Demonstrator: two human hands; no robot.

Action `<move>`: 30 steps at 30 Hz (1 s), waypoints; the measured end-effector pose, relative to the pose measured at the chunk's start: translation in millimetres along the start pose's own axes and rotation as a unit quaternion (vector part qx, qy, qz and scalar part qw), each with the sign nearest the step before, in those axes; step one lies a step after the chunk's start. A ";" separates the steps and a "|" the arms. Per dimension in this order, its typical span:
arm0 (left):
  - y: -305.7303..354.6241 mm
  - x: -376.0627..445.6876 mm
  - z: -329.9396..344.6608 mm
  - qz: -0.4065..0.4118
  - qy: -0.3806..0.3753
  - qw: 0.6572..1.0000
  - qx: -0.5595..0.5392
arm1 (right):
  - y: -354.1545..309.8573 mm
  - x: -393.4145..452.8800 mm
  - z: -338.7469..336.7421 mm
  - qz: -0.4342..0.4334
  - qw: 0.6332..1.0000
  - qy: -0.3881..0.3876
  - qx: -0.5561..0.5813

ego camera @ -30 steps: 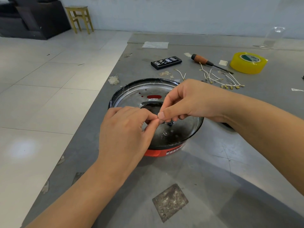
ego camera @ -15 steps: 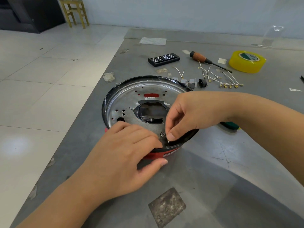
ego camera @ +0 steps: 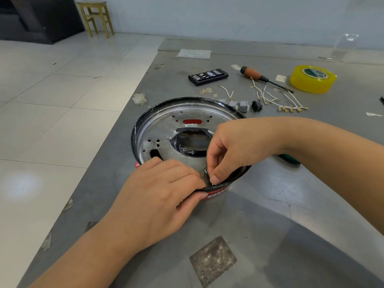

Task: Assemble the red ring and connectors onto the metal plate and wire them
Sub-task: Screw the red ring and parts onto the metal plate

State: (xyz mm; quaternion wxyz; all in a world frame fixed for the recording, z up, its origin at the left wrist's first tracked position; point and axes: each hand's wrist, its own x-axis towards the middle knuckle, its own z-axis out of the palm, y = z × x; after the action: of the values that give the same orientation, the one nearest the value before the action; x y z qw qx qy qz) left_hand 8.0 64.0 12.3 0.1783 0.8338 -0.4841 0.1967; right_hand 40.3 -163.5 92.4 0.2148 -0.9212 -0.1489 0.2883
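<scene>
While gripping the near rim of the metal plate (ego camera: 166,129) at frame centre, left hand (ego camera: 158,196); right hand (ego camera: 234,150) arched, fingertips pinching something small, unclear; plate flat atop red ring (ego camera: 218,191).

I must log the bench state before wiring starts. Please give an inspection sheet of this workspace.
Surface: grey worktable, scuffed, with tape residue patches.
Job's things: metal plate sits in red ring; grey connectors loose behind it.
Clutter: bit case, screwdriver, yellow tape roll, green tool partly hidden.
Hands: left hand grips the rim; right hand pinches something small near a screw.
Cables: white terminal wires lie unconnected.
Surroundings: tiled floor, wooden stool.
</scene>
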 end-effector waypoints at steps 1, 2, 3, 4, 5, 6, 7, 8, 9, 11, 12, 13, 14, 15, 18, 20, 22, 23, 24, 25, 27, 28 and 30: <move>0.0 -0.3 0.0 0.001 0.001 1.000 0.000 | -0.8 0.1 -0.5 0.004 1.000 -0.004 0.001; 0.0 -0.4 0.1 0.003 0.002 1.000 0.000 | -1.8 0.2 -1.1 0.008 1.000 -0.005 0.000; 0.0 -0.4 0.1 0.004 0.004 1.000 0.000 | -2.7 0.6 -1.5 0.012 1.000 -0.004 -0.004; -0.1 -0.4 0.1 0.006 0.006 1.000 0.001 | -3.7 1.2 -1.7 0.015 1.000 -0.004 -0.011; 0.0 -0.1 0.1 0.007 0.007 1.000 0.001 | -4.5 2.0 -1.4 0.018 1.000 -0.004 -0.018; 0.1 0.0 0.1 0.008 0.009 1.000 0.001 | -5.1 2.8 -1.0 0.020 1.000 -0.005 -0.022; 0.4 0.1 0.1 0.009 0.010 1.000 0.001 | -5.5 3.3 -0.4 0.021 0.999 -0.006 -0.025; 0.7 0.1 0.2 0.010 0.012 1.000 0.002 | -5.7 3.3 -0.1 0.021 0.999 -0.007 -0.029; 0.9 0.0 0.4 0.011 0.014 1.000 0.003 | -6.0 3.1 -0.1 0.021 0.999 -0.009 -0.033; 0.8 -0.1 1.1 0.013 0.019 1.000 0.007 | -6.6 2.4 -0.6 0.021 0.999 -0.013 -0.037; 0.4 -0.3 1.7 0.014 0.022 1.000 0.008 | -7.0 2.1 -0.8 0.023 0.999 -0.014 -0.036; 0.0 -0.6 2.4 0.014 0.026 1.000 0.009 | -7.4 2.0 -0.9 0.025 0.999 -0.013 -0.036; -0.4 -0.8 3.1 0.014 0.029 0.999 0.010 | -7.8 2.4 -0.7 0.028 0.999 -0.011 -0.038; -0.8 -1.0 3.8 0.013 0.033 0.999 0.011 | -8.3 2.9 -0.3 0.032 0.998 -0.008 -0.043; -2.0 -1.2 6.8 0.006 0.046 0.999 0.013 | -11.0 4.6 -0.2 0.047 0.997 0.001 -0.064; -2.5 -0.8 8.6 -0.001 0.053 0.998 0.015 | -12.7 5.7 -2.1 0.058 0.996 0.001 -0.068; -2.3 0.4 9.7 -0.015 0.059 0.998 0.009 | -14.1 6.5 -5.5 0.065 0.996 -0.007 -0.062; -2.2 1.3 9.7 -0.027 0.062 0.998 0.001 | -14.4 7.0 -7.7 0.069 0.996 -0.011 -0.055; -2.0 2.2 9.6 -0.041 0.066 0.997 -0.011 | -14.5 7.4 -10.3 0.073 0.996 -0.013 -0.047; -1.9 3.1 9.3 -0.056 0.068 0.996 -0.025 | -14.4 7.7 -12.9 0.077 0.996 -0.015 -0.039; -1.3 4.1 8.5 -0.078 0.066 0.993 -0.052 | -14.2 8.0 -17.4 0.085 0.996 -0.023 -0.022; -0.9 4.2 8.4 -0.084 0.065 0.992 -0.061 | -13.9 7.9 -18.9 0.089 0.996 -0.029 -0.011; -0.9 3.5 7.6 -0.087 0.065 0.992 -0.071 | -13.1 8.4 -19.9 0.093 0.995 -0.038 0.007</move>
State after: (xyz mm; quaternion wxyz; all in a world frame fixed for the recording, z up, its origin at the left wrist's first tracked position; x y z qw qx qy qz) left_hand 11.6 58.0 7.5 0.2846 0.8434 -0.4099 0.1992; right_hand 56.8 -155.0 109.6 0.1879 -0.9178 -0.0686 0.3429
